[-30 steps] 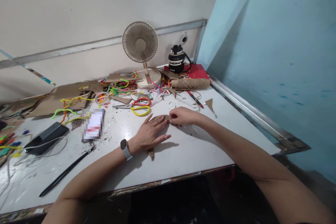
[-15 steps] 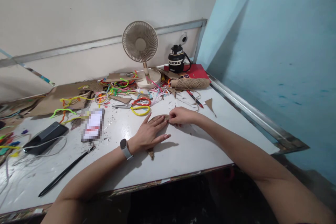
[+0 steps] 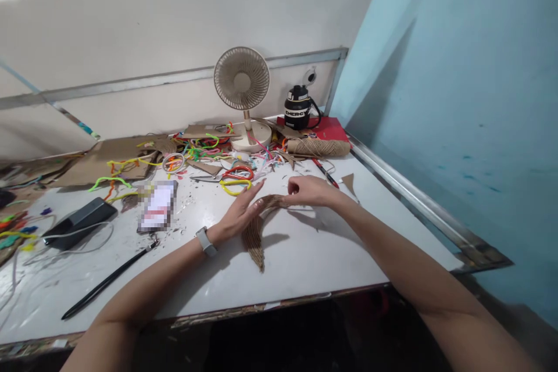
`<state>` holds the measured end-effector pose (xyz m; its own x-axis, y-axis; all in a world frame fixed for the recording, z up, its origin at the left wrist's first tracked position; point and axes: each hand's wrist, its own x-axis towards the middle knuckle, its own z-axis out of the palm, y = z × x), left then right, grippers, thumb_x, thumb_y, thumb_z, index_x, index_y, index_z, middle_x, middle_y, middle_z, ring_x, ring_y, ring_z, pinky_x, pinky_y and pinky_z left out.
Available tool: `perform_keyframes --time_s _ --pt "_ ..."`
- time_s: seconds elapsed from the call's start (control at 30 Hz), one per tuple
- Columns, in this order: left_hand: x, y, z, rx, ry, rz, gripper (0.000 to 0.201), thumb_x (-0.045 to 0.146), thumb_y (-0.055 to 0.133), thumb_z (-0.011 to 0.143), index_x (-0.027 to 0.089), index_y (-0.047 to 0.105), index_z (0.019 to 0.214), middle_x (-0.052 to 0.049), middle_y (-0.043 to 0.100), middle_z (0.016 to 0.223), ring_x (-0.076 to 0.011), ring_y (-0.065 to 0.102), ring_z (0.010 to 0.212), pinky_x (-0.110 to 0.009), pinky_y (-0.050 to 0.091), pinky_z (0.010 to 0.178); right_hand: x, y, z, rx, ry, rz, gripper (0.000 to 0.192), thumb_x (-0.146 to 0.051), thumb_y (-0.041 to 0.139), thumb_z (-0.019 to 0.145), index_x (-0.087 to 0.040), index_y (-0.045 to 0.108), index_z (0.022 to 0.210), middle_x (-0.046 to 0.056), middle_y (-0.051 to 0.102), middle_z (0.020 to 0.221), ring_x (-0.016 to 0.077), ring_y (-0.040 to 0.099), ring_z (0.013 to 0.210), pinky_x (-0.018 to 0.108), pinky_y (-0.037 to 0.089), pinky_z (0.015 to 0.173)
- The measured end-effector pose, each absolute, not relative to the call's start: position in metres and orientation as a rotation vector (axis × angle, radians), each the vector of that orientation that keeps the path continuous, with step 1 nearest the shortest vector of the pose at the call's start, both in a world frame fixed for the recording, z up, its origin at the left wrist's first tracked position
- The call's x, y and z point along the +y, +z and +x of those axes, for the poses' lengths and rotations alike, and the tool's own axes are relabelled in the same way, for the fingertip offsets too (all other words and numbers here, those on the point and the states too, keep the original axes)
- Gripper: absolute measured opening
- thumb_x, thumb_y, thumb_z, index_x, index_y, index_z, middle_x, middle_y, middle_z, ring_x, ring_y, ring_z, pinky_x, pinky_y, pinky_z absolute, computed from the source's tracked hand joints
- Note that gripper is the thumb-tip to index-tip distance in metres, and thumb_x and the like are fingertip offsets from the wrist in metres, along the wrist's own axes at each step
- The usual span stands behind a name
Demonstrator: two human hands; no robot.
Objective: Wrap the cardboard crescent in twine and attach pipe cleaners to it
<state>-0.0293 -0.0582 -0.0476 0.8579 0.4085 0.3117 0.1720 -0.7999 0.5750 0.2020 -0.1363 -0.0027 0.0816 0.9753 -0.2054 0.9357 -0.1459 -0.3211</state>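
Observation:
A curved, crescent-like piece covered in rows of brown jute twine (image 3: 253, 242) lies on the white table, one pointed end toward the front edge. My left hand (image 3: 239, 215) rests against its upper left side, fingers stretched out and thumb on the twine rows. At the piece's right end, my right hand (image 3: 307, 190) is closed in a pinch, with the fingertips partly hidden. Behind my left hand lie scissors (image 3: 236, 187) with red and yellow handles. A roll of jute twine (image 3: 320, 147) sits beyond my right hand.
A fan (image 3: 242, 81) and a black jug (image 3: 297, 109) stand at the back. Bright pipe cleaners and cardboard (image 3: 102, 160) cover the back left. A phone (image 3: 157, 206) with a strap and a dark grey box (image 3: 81, 224) lie left. A red marker (image 3: 325, 173) and cardboard scrap (image 3: 349, 182) are right.
My left hand has turned onto its side and slid left off the crescent, uncovering more twine rows. My right hand stays pinched at the right end. The camera view has shifted slightly.

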Motion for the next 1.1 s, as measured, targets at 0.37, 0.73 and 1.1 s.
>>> perform_keyframes --time_s 0.37,0.73,1.1 --pt "-0.047 -0.061 -0.03 0.629 0.807 2.108 0.047 0.05 0.031 0.099 0.025 0.048 0.135 -0.01 0.053 0.139 -0.0217 0.05 0.127 -0.044 0.042 0.108 -0.134 -0.025 0.18 -2.243 0.287 -1.871 0.059 -0.025 0.061 0.068 -0.011 0.055 0.125 0.015 0.065 0.11 0.0281 0.058 0.102 0.039 0.039 0.091" --pt "-0.057 -0.054 -0.027 0.464 0.473 1.471 0.053 0.042 0.076 0.073 0.012 0.062 0.115 -0.01 0.068 0.096 -0.017 0.063 0.081 -0.028 0.047 0.074 -0.135 -0.038 0.166 -2.142 0.167 -1.318 0.056 -0.019 0.058 0.077 -0.019 0.044 0.131 0.012 0.063 0.112 0.0251 0.061 0.101 0.062 0.023 0.11" --pt "-0.053 -0.038 -0.037 0.412 0.332 1.207 0.04 0.038 0.08 0.069 0.011 0.063 0.092 -0.004 0.065 0.071 -0.0124 0.059 0.058 -0.025 0.042 0.059 -0.108 0.011 0.18 -1.719 0.678 -1.505 0.04 -0.038 0.049 0.088 -0.016 0.054 0.121 0.012 0.064 0.117 0.024 0.061 0.107 0.039 0.049 0.09"
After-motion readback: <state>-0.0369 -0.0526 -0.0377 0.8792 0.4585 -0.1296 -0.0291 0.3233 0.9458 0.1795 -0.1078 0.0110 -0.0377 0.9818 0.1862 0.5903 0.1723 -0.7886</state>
